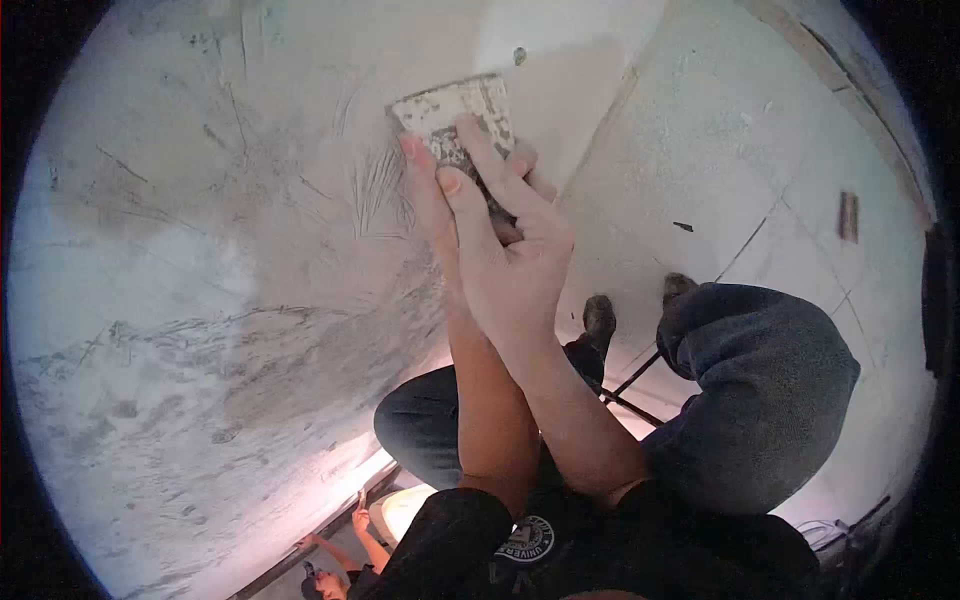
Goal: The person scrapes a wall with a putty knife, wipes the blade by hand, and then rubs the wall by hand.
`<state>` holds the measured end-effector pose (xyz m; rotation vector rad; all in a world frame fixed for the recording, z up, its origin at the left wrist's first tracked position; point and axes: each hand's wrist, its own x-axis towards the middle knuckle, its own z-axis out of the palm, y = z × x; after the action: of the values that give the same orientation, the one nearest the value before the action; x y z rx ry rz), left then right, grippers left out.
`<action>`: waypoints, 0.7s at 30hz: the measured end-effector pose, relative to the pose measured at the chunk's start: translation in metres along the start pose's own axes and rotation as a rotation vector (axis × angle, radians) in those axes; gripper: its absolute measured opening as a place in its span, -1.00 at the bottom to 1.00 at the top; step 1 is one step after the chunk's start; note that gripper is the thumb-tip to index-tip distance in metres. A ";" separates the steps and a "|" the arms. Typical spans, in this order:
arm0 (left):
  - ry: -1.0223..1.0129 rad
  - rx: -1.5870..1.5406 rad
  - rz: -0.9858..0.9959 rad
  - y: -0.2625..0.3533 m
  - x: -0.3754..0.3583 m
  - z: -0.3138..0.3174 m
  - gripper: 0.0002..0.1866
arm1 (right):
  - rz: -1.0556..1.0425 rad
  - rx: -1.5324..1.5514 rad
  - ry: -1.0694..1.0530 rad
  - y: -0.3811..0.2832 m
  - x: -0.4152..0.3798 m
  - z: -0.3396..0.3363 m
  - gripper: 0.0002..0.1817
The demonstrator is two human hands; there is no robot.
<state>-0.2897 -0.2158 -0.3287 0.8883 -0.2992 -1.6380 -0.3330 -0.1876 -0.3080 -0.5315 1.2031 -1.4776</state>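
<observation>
A wide putty knife (455, 105), its blade smeared with pale plaster, lies against a whitish, scratched wall surface (290, 190). My right hand (520, 235) is closed around its dark handle, with the index finger stretched along the blade. To its left, my left hand (430, 190) presses its fingertips against the blade's left edge; the right hand covers much of it. Between the fingers only a little of the handle shows. Several grooves and scratches mark the surface just left of the blade.
A paler floor with joint lines (740, 245) spreads to the right, with a small dark scrap (683, 227) and a brown strip (848, 217) on it. My bent knee (770, 390) is at right. Another person (335, 580) is at the lower left, near a bright glow.
</observation>
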 end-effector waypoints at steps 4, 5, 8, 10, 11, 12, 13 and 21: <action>0.205 0.189 -0.074 0.005 -0.010 0.023 -0.27 | -0.062 -0.041 -0.005 0.000 0.002 -0.008 -0.64; 0.193 0.184 -0.064 0.005 -0.011 0.023 -0.27 | -0.001 0.045 -0.018 0.002 0.002 -0.010 -0.64; 0.187 0.498 0.067 0.001 -0.019 0.017 -0.27 | 0.174 0.386 -0.005 0.010 0.000 -0.017 -0.53; 0.182 0.684 0.158 -0.004 -0.027 0.011 -0.26 | 0.136 0.351 -0.049 0.008 -0.003 -0.011 -0.49; 0.183 0.777 0.202 -0.006 -0.032 0.010 -0.25 | 0.124 0.324 -0.075 0.008 -0.002 -0.014 -0.45; 0.184 0.869 0.244 -0.007 -0.037 0.008 -0.25 | 0.102 0.312 -0.080 0.009 -0.002 -0.018 -0.45; 0.171 0.849 0.252 -0.012 -0.045 0.008 -0.25 | 0.165 0.265 -0.116 0.010 -0.001 -0.023 -0.44; 0.181 0.769 0.418 0.008 -0.119 0.003 -0.38 | 0.211 0.191 -0.198 -0.036 -0.023 -0.034 -0.66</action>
<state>-0.2831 -0.1086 -0.2759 1.4193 -0.9572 -1.0318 -0.3717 -0.1579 -0.2832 -0.3983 0.9224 -1.3106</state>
